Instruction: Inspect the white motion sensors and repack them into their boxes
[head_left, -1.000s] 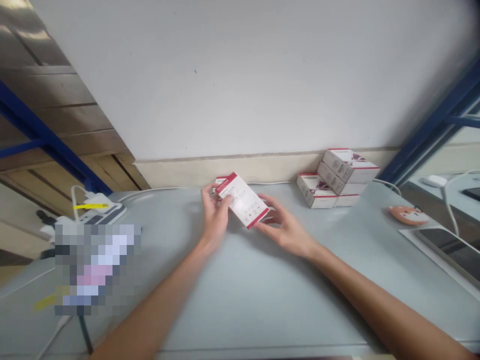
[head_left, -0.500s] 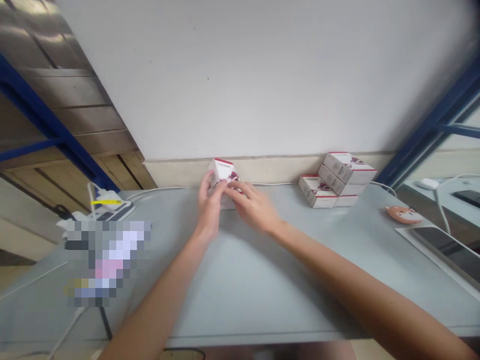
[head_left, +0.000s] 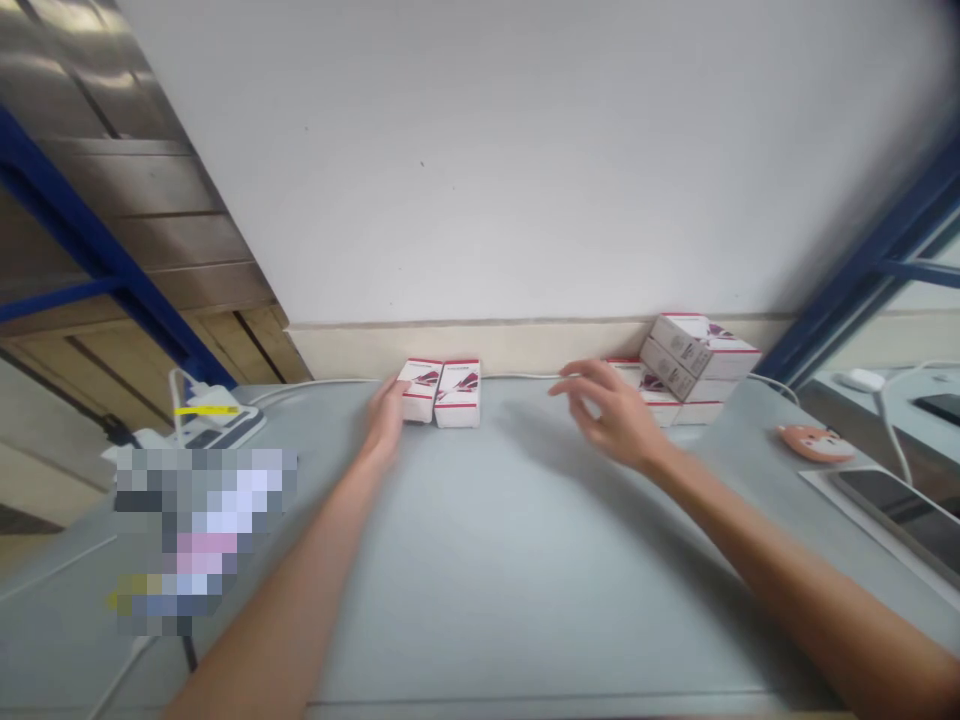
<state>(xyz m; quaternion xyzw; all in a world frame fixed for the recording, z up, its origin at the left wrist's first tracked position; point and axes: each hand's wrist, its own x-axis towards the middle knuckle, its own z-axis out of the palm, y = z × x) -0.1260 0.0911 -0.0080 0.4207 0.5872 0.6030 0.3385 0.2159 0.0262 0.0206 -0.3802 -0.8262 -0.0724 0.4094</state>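
Observation:
Two small white cardboard boxes with red edges and dark red printing lie side by side near the wall, a left box [head_left: 420,390] and a right box [head_left: 458,393]. My left hand [head_left: 384,415] grips the left box along its outer side, thumb on top; its other fingers are mostly hidden. Over the desk, to the right of both boxes, my right hand [head_left: 607,410] hangs open and empty with fingers bent and apart. Just behind it stands a stack of several similar boxes [head_left: 697,355], partly covered by the hand.
Behind the grey desk [head_left: 465,580] rises a white wall [head_left: 480,180]. A power strip [head_left: 217,430] with plugs sits at the left, near a blurred-out patch. At the right are an orange animal-faced object [head_left: 816,443] and a dark flat device [head_left: 900,510]. A white cable runs along the wall.
My right hand has left the boxes and moved right, toward the stack. The two boxes now lie flat side by side, where a box stood higher between my hands. My left hand shifted slightly left.

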